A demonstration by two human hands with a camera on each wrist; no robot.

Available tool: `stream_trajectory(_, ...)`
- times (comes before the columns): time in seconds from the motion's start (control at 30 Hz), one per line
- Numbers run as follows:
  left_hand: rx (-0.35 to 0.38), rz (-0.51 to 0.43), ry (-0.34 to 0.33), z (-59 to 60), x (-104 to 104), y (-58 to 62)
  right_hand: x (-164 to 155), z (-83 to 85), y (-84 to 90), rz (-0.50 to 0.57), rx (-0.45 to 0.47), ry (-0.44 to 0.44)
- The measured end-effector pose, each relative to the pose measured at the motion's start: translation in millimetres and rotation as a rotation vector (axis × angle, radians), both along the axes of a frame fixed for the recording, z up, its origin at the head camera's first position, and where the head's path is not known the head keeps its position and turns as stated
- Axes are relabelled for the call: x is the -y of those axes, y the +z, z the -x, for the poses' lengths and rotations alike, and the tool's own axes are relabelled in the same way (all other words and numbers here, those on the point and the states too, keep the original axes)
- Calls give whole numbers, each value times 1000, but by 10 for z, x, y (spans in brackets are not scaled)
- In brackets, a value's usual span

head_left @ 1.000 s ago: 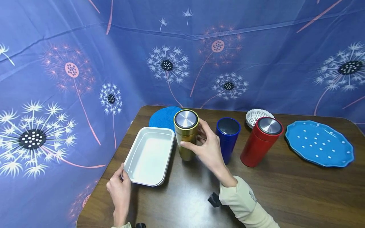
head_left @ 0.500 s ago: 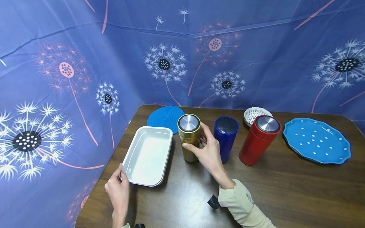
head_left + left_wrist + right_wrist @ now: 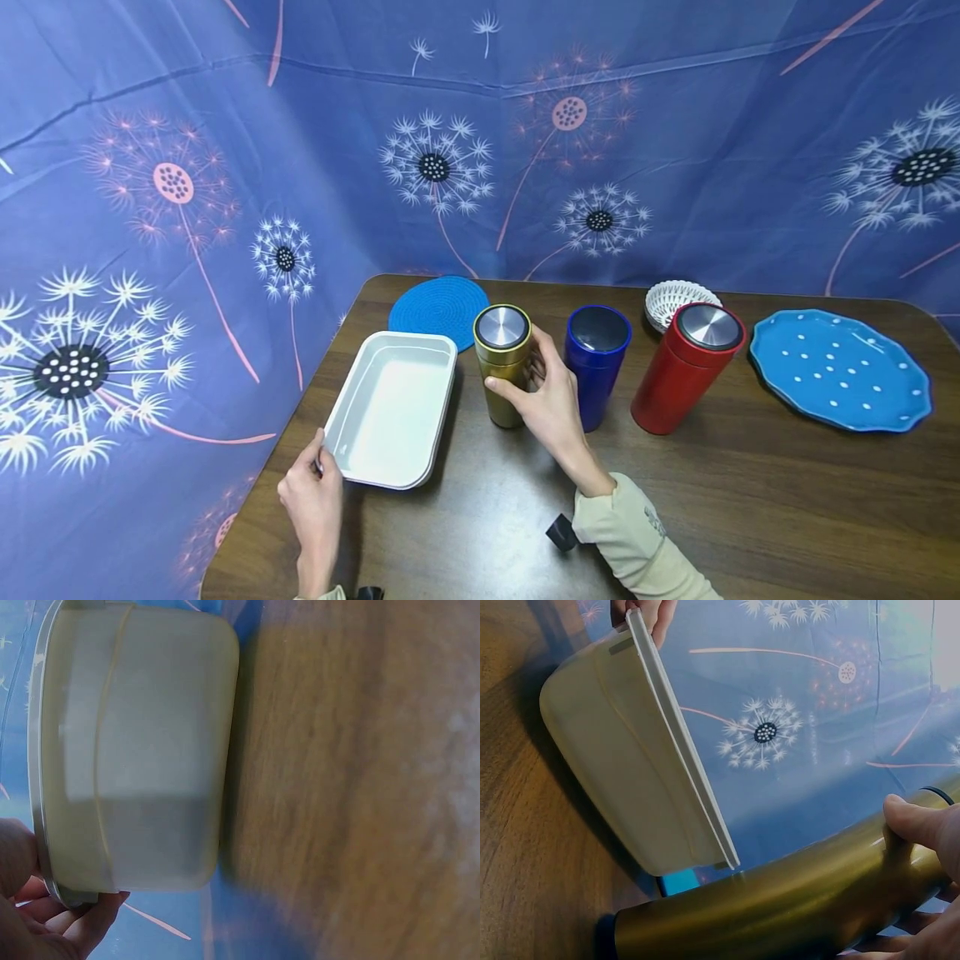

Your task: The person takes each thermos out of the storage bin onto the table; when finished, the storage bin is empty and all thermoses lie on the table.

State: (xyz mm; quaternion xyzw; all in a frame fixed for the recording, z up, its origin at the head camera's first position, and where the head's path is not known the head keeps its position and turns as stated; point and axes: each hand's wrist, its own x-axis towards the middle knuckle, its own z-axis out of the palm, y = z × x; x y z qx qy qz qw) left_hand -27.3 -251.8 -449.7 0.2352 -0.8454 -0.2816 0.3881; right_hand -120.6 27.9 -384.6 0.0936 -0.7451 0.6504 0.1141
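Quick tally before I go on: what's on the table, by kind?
Lidded tumblers: 3 (gold tumbler, blue tumbler, red tumbler)
Trays: 1 (white tray)
Plates: 1 (blue dotted plate)
Woven mats: 1 (blue mat)
Small baskets: 1 (white basket)
Total: 7

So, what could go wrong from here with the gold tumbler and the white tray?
The right hand grips the tall gold tumbler close beside the blue tumbler; a sideways move could knock it over.

The left hand pinches only a near corner of the white tray, which lies close to the table edge. A pull might slide it off.
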Motion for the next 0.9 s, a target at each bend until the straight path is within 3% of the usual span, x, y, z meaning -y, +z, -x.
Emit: stream_trajectory(0.9, 30, 0, -7, 10, -27, 24, -5, 45, -73, 17, 28, 34)
